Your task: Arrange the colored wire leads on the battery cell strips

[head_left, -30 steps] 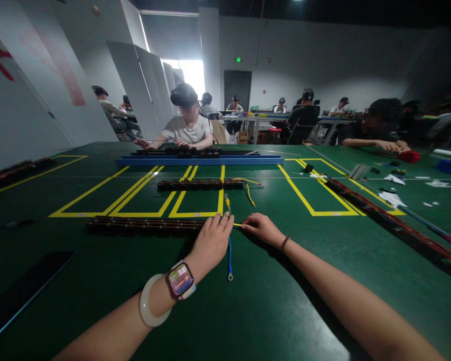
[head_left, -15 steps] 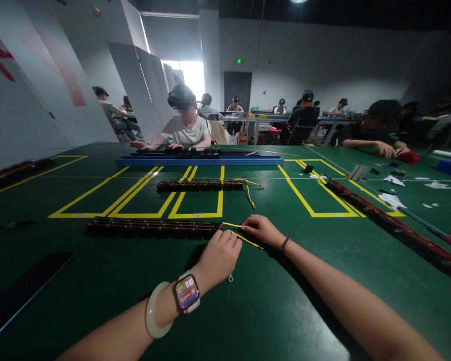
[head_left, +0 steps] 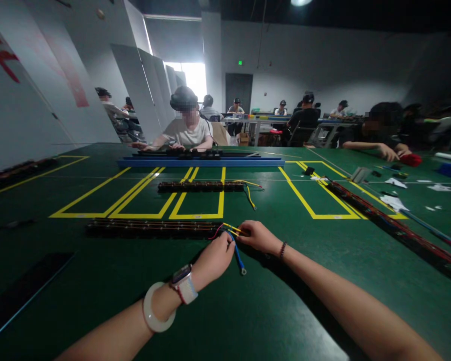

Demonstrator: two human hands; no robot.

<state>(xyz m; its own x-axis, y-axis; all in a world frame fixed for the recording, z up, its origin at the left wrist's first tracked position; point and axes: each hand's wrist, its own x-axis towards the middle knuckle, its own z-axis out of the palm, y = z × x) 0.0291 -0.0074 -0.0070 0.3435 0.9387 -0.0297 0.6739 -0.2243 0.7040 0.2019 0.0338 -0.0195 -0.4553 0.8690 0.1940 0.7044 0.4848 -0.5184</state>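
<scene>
A long black wire harness [head_left: 154,228] lies across the green table in front of me, with red, yellow and blue leads at its right end. My right hand [head_left: 261,238] is closed in a pinch on the yellow wires [head_left: 231,228], just right of that end. Beside it, my left hand [head_left: 215,256] has its fingers closed around the upper part of a blue wire [head_left: 238,255], whose ring terminal hangs free toward me. A thin red wire [head_left: 216,231] curves out between the harness end and my left fingers. The fingertips of both hands are partly hidden.
A shorter harness [head_left: 201,187] with yellow leads lies farther back, before a blue rail [head_left: 203,163]. Another long harness [head_left: 391,225] runs along the right, near paper scraps [head_left: 394,202]. A dark flat panel [head_left: 30,288] is at left. Co-workers sit across the table.
My left hand has turned and shifted slightly left, and the blue wire now shows right of it. My right hand has lowered slightly, gathering the yellow wires in its fingers.
</scene>
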